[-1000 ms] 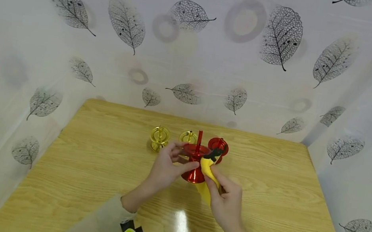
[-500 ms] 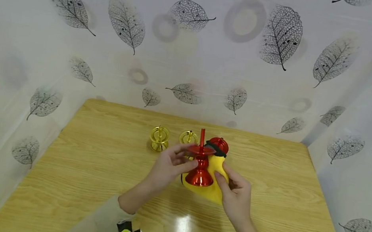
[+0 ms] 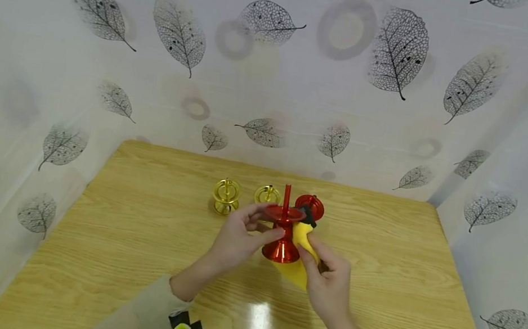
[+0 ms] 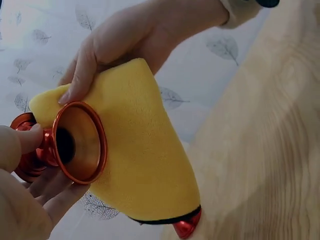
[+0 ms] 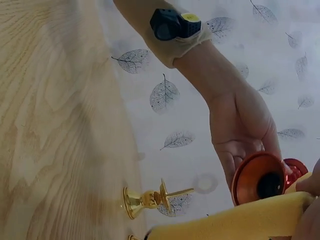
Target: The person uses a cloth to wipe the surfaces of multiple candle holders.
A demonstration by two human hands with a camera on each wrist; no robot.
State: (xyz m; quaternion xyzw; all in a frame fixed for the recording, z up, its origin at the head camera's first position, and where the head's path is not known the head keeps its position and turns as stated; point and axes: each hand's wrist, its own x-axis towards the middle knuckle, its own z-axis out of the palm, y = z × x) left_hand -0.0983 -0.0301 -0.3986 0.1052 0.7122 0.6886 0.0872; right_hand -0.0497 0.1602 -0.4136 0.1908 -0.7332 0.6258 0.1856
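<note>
My left hand (image 3: 238,239) grips a shiny red candle holder (image 3: 281,250) around its waist, thumb in front, and holds it upright above the table. A thin red rod rises from its dish. In the left wrist view the hollow underside of the candle holder (image 4: 82,142) faces the camera. My right hand (image 3: 330,281) pinches a yellow cloth (image 3: 296,274) with a dark edge, pressed up against the right side of the holder. The yellow cloth (image 4: 145,150) hangs down past the holder in the left wrist view.
Behind my hands stand two gold candle holders, one at the left (image 3: 225,196) and one partly hidden (image 3: 267,193). A second red candle holder (image 3: 311,206) stands right of them. The wooden table (image 3: 140,237) meets a leaf-patterned curtain (image 3: 275,92) at its back edge.
The cloth shifted right and spread out behind the candle holder, then bunched at its right side again. My right hand moved right and partly back; the left hand keeps its grip.
</note>
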